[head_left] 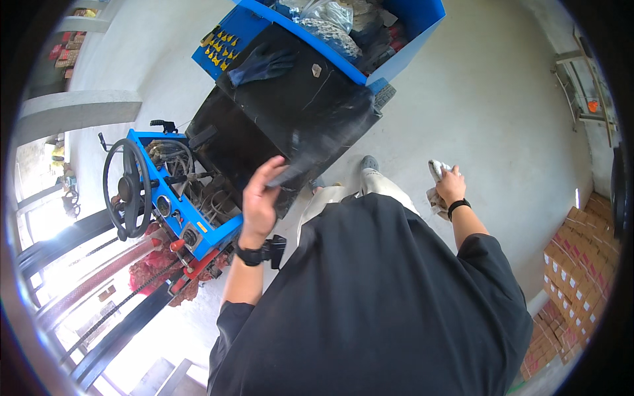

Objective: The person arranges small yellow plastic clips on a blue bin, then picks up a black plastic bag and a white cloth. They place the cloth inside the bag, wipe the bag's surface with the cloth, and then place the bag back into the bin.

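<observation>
My right hand is closed round a crumpled, dirty white cloth, held out over the floor on the right. Part of the cloth hangs below my fingers. My left hand is raised beside the black seat cover of a blue vehicle. Its fingers are apart, and nothing shows in its grasp. A greyish smear by its fingertips is too blurred to name. On the black cover lies a dark blue work glove.
To the left stands the blue control console with a steering wheel, hoses and levers. Behind the seat, a blue bin holds plastic bags and dark items. Yellow-and-black clips sit on a blue panel. Cardboard boxes are stacked at right.
</observation>
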